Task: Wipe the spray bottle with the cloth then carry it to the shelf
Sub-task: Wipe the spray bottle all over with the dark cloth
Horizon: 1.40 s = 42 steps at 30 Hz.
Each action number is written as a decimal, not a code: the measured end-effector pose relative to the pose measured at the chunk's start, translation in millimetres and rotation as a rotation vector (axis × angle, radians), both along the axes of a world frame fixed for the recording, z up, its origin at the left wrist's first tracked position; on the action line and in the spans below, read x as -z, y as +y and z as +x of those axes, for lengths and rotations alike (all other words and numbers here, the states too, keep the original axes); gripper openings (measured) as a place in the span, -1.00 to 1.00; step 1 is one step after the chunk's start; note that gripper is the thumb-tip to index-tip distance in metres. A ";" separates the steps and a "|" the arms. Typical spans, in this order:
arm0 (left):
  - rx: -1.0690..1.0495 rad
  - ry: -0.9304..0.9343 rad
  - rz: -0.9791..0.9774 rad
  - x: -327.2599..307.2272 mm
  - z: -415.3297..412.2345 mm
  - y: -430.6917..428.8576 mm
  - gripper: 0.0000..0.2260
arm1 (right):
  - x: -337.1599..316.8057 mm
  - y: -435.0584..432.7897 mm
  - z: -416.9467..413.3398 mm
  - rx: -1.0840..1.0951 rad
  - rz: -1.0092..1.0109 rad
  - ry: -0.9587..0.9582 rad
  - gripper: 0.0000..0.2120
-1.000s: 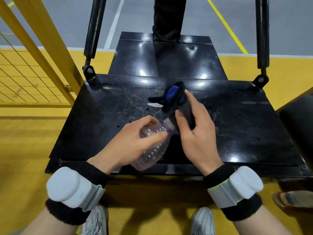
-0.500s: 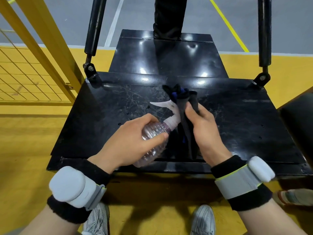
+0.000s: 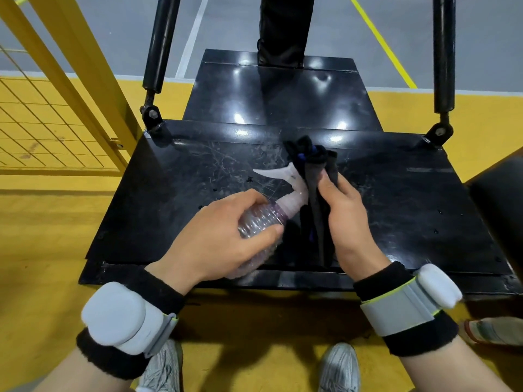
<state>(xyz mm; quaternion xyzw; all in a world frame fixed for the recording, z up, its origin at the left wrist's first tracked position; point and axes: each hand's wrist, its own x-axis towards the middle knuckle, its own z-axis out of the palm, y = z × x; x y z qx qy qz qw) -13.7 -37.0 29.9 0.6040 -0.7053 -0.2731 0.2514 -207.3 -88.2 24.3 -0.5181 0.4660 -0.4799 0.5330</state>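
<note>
My left hand [image 3: 215, 236] grips the ribbed clear body of a spray bottle [image 3: 260, 219], which is tilted with its white trigger head pointing up and to the left. My right hand [image 3: 343, 219] is closed on a dark cloth [image 3: 314, 176] with a bit of blue in it. The cloth is bunched against the back of the bottle's spray head and hangs down beside the neck. Both are held just above the near part of a black metal platform [image 3: 396, 210]. No shelf is in sight.
Two black struts [image 3: 161, 43] rise from the platform's far corners. A raised black step [image 3: 280, 94] lies beyond, with a person's dark legs [image 3: 285, 26] standing on it. A yellow mesh fence [image 3: 51, 128] is on the left, a dark block [image 3: 501, 210] on the right. My shoes are on the yellow floor below.
My right hand has turned and slid the cloth from over the spray head toward its back and neck, uncovering the white trigger. The left hand keeps its hold on the bottle.
</note>
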 end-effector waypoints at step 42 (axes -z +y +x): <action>-0.087 -0.212 0.004 3.9 -9.1 -0.4 -0.46 | 2.6 3.2 -1.6 0.055 -0.229 0.331 -0.72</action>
